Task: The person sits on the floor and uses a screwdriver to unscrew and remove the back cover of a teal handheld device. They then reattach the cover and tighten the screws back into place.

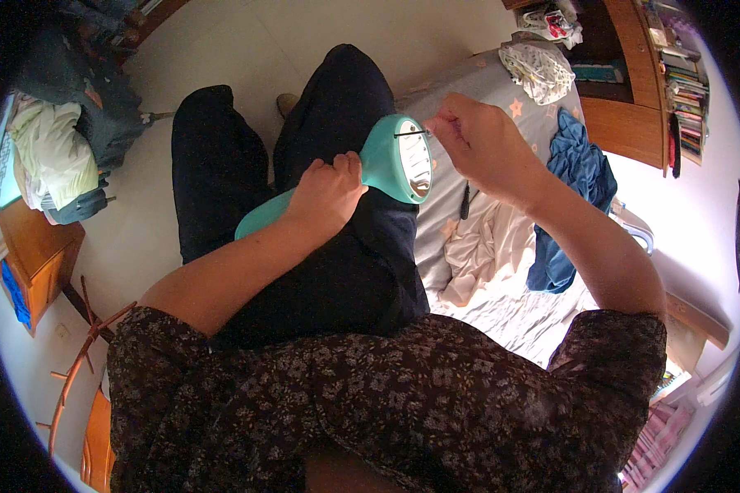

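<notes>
My left hand [327, 195] is wrapped round the neck of a teal handheld garment steamer [380, 160], which lies across my lap. Its rounded lower end shows below my wrist, and its shiny, slotted silver plate [416, 160] faces right. Close by the plate is my right hand [477, 144], fingers curled in a pinch. From its fingertips a thin dark stick [409, 133] reaches over the upper part of the plate; whether the tip touches it I cannot tell. A small slim black object [465, 201] lies on the bed below my right hand.
To my right is a bed with a grey patterned sheet [444, 90], a crumpled pale cloth [489, 246], blue clothing [580, 177] and a white bag [538, 72]. A wooden shelf [625, 123] with books stands beyond. Clothes [53, 156] are heaped at left, near a wooden cabinet [41, 246].
</notes>
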### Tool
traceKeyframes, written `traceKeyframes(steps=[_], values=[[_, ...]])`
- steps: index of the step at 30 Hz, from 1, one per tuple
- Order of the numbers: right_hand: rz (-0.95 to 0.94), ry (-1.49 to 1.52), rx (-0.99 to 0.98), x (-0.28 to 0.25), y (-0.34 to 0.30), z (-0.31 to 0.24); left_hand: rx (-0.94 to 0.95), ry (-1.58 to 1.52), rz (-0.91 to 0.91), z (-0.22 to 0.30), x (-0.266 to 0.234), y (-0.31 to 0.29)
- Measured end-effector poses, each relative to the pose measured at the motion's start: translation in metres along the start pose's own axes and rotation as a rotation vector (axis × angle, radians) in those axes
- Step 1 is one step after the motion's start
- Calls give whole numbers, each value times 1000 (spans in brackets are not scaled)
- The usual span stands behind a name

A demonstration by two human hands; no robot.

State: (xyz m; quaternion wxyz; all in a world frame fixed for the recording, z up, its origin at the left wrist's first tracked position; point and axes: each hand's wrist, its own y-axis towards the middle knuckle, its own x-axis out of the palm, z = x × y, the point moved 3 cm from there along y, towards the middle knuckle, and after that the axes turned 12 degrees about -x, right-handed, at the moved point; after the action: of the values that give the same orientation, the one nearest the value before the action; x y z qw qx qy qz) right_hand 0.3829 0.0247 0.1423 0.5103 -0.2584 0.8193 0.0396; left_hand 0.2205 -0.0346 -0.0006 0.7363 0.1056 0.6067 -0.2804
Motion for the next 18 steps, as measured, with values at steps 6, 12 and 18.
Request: traceKeyframes(steps=[6,12,18], values=[[-183,-151,-23,2,11,3,-5,9,36,0,1,-3],[-187,-158,-186,4,15,3,-24,-26,-13,-3,-2,0],[-226,-109,-456,6,21,11,5,-14,4,-3,-5,-2]])
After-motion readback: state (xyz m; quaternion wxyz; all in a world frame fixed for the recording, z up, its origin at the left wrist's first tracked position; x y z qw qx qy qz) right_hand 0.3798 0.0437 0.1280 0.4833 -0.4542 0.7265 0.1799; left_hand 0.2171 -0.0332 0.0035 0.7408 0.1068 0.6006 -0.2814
